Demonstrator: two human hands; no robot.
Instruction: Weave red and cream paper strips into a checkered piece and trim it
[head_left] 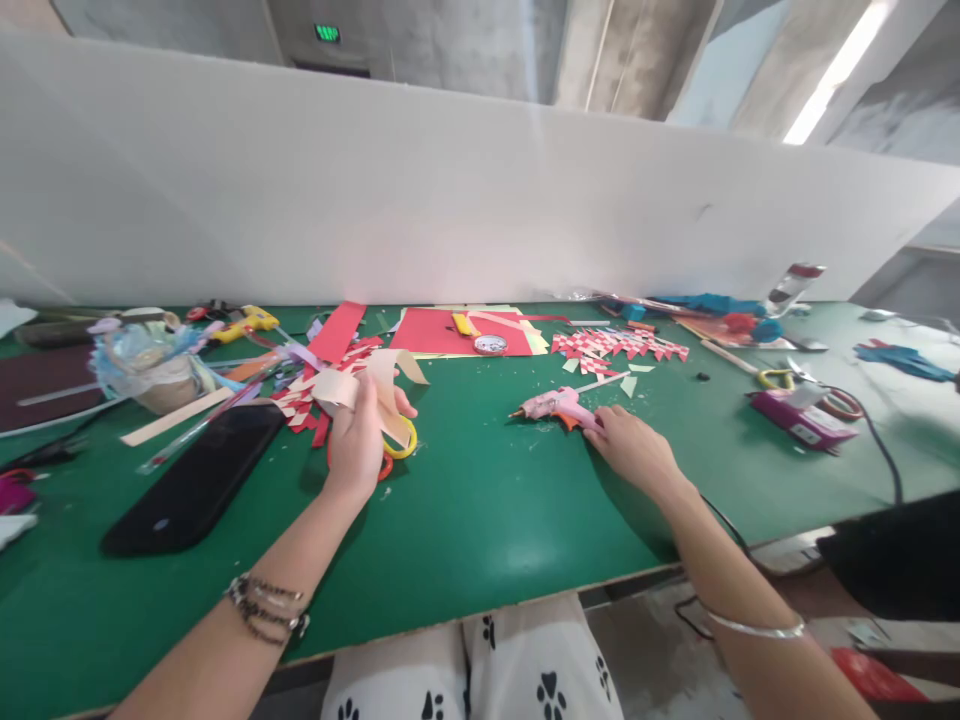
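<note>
My left hand [358, 440] is closed on cream paper strips [379, 380] lifted just above the green table [480, 510]. Yellow and orange scissor handles [401, 445] lie right under that hand. My right hand [634, 448] rests on the table with its fingers round the rear of a pink glue gun [555, 405], whose nozzle points left. Red and cream woven paper pieces [300, 405] lie just left of my left hand.
A black phone [196, 480] lies at the left. Behind it stands a basket of ribbons [146, 365] beside a yellow glue gun [251, 322]. Red paper sheets [442, 332], a tape roll [490, 345] and woven red-white strips [619, 345] lie further back. A purple box [802, 418] and a cable sit at the right.
</note>
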